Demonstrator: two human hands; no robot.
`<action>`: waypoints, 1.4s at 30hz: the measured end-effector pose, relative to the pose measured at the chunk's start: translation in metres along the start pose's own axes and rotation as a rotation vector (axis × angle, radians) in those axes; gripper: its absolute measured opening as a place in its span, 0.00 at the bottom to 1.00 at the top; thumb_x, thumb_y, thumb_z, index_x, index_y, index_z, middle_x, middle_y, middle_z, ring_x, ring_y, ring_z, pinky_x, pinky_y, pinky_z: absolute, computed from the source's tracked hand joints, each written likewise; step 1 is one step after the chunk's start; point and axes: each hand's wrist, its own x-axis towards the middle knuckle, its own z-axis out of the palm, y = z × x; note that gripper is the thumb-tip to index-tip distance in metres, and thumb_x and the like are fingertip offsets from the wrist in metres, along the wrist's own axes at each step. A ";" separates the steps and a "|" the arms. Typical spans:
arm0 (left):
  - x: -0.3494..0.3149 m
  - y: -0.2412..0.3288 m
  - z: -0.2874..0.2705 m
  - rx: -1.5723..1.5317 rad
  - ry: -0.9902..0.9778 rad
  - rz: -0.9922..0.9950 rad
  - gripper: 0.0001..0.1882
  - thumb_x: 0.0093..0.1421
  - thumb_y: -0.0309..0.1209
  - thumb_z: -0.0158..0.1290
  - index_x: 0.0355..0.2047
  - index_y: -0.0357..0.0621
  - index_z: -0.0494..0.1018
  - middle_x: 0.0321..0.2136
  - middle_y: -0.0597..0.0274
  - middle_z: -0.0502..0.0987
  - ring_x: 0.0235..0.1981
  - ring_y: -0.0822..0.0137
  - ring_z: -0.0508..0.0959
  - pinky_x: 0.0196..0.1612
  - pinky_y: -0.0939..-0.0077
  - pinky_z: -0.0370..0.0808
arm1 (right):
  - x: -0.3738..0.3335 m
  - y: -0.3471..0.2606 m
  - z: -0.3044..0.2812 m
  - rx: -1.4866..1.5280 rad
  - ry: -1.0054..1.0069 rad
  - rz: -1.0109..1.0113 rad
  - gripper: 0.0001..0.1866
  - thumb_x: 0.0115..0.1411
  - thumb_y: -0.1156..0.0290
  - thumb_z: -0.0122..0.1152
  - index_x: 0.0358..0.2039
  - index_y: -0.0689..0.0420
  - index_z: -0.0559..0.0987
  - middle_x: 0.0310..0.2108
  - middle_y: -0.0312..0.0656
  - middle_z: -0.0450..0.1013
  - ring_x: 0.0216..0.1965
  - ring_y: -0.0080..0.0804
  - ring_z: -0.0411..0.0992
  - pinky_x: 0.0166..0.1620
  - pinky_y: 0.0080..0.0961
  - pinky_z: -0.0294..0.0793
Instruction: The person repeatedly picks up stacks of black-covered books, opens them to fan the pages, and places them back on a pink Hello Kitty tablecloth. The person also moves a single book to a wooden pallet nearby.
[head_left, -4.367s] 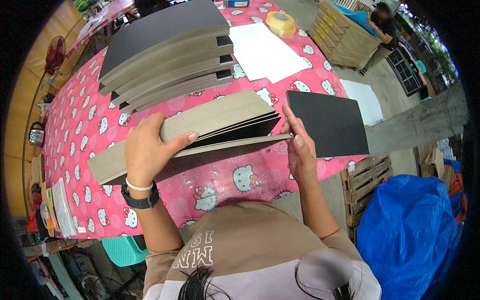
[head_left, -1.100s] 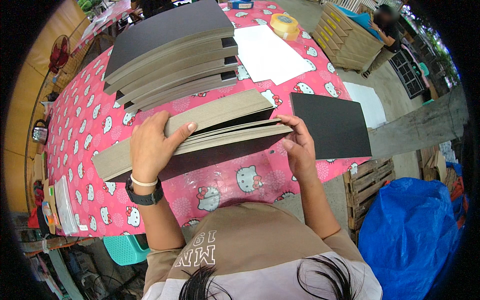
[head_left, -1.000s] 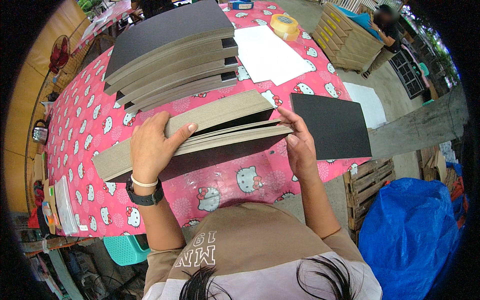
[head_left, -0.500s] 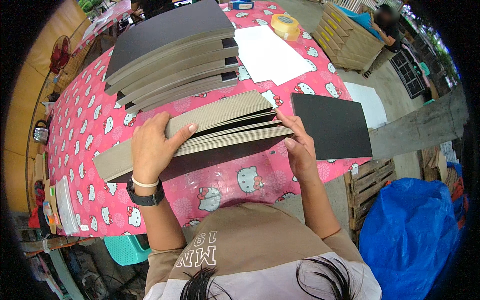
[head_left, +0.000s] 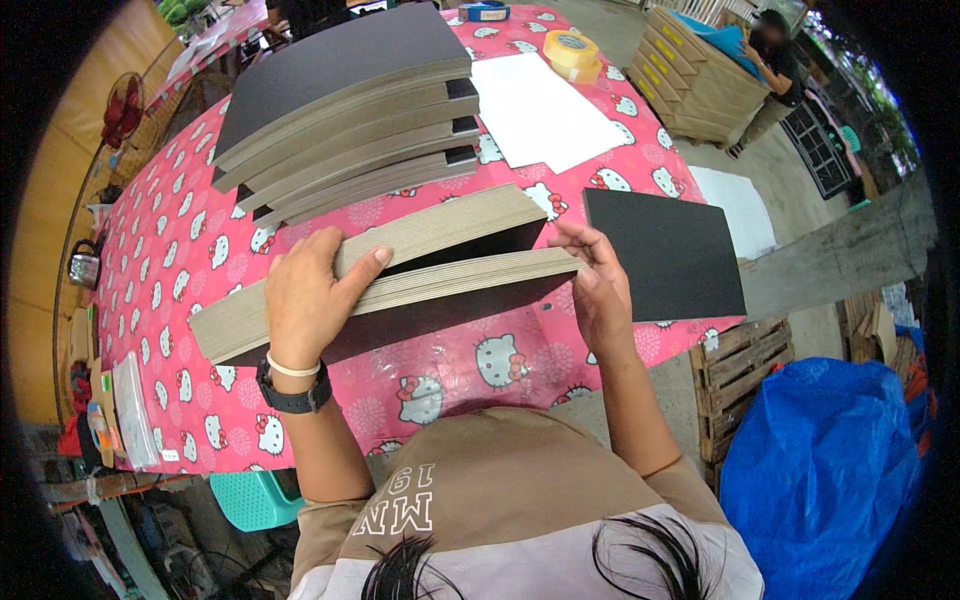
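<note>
A thick bundle of grey boards with black faces [head_left: 450, 232] stands on edge in front of me, parted into two sections by a gap that widens toward the right. My left hand [head_left: 308, 295] is closed over the bundle left of its middle, thumb across the top edges. At the right end, my right hand [head_left: 602, 290] has the corner of the near section between thumb and curled fingers. Just right of it lies a black board [head_left: 665, 255], flat on the table.
Several stacks of black-faced boards [head_left: 340, 60] are piled at the back left of the pink patterned tablecloth [head_left: 240, 400]. White sheets [head_left: 540, 110] and rolls of clear tape [head_left: 572, 55] lie behind. A blue tarp bundle [head_left: 820, 480] and wooden pallet [head_left: 740, 380] are right; a person [head_left: 775, 75] stands farther off.
The loose boards fanned out in the gap have joined the near section, leaving one wider gap. My right fingers have shifted slightly at the corner; my left hand holds its place.
</note>
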 end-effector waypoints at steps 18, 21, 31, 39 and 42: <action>0.000 -0.001 0.001 0.008 0.007 -0.004 0.28 0.50 0.55 0.51 0.20 0.37 0.67 0.19 0.48 0.69 0.25 0.49 0.69 0.28 0.60 0.61 | 0.001 0.005 0.000 -0.227 -0.026 -0.081 0.35 0.50 0.50 0.53 0.53 0.63 0.66 0.42 0.42 0.62 0.48 0.31 0.59 0.53 0.25 0.53; 0.000 0.000 0.000 0.023 -0.001 -0.006 0.28 0.50 0.55 0.51 0.20 0.37 0.67 0.19 0.49 0.70 0.25 0.49 0.69 0.28 0.60 0.61 | 0.003 0.000 0.000 -0.213 -0.037 -0.054 0.38 0.51 0.46 0.49 0.54 0.64 0.65 0.43 0.43 0.62 0.48 0.32 0.59 0.54 0.26 0.53; 0.000 0.000 0.000 0.042 -0.007 -0.005 0.28 0.50 0.54 0.51 0.20 0.37 0.67 0.19 0.49 0.70 0.26 0.49 0.70 0.29 0.59 0.62 | 0.005 -0.004 0.001 -0.283 -0.089 -0.064 0.45 0.51 0.40 0.47 0.55 0.70 0.61 0.42 0.40 0.58 0.48 0.27 0.56 0.54 0.23 0.48; 0.000 -0.005 0.002 0.014 0.013 0.016 0.24 0.52 0.50 0.50 0.21 0.37 0.67 0.20 0.49 0.70 0.27 0.49 0.70 0.29 0.59 0.62 | 0.003 0.001 -0.003 -0.208 -0.055 -0.029 0.34 0.53 0.48 0.49 0.50 0.65 0.67 0.43 0.42 0.62 0.49 0.29 0.59 0.52 0.23 0.54; 0.000 -0.005 0.003 0.010 0.011 0.031 0.23 0.53 0.48 0.49 0.21 0.38 0.66 0.20 0.50 0.70 0.27 0.49 0.70 0.29 0.59 0.62 | 0.007 -0.001 -0.002 -0.060 -0.062 0.033 0.36 0.54 0.46 0.46 0.52 0.66 0.66 0.41 0.41 0.62 0.45 0.26 0.60 0.49 0.21 0.56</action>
